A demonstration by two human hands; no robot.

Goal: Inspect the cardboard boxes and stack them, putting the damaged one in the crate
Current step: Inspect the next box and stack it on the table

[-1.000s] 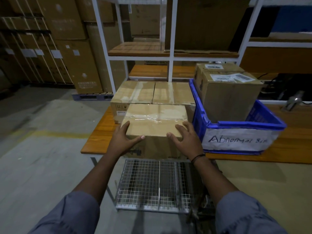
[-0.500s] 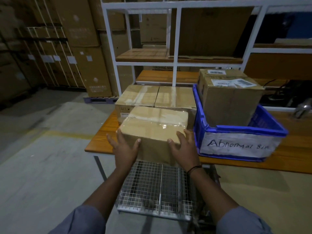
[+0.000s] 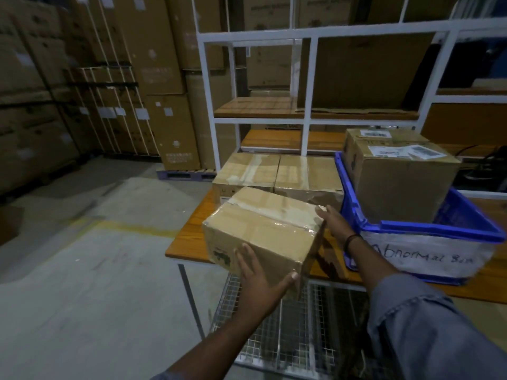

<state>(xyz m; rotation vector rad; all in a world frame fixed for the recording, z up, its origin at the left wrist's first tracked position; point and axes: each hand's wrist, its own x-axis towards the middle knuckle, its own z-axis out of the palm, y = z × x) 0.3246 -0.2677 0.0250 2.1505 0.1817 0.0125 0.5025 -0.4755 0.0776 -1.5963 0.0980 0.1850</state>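
Against 0.5 s ago, we see the box (image 3: 263, 231) turned corner-on and tilted above the table (image 3: 186, 242) edge. The left hand (image 3: 258, 278) lies flat on its near face and the right hand (image 3: 336, 223) flat on its far side, fingers straight. The blue crate (image 3: 439, 229) reads "Abnormal Bin" in handwriting.

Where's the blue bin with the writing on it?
In the head view the blue bin sits on the right, on the wooden table, just right of the held box. A labelled cardboard box stands inside it.
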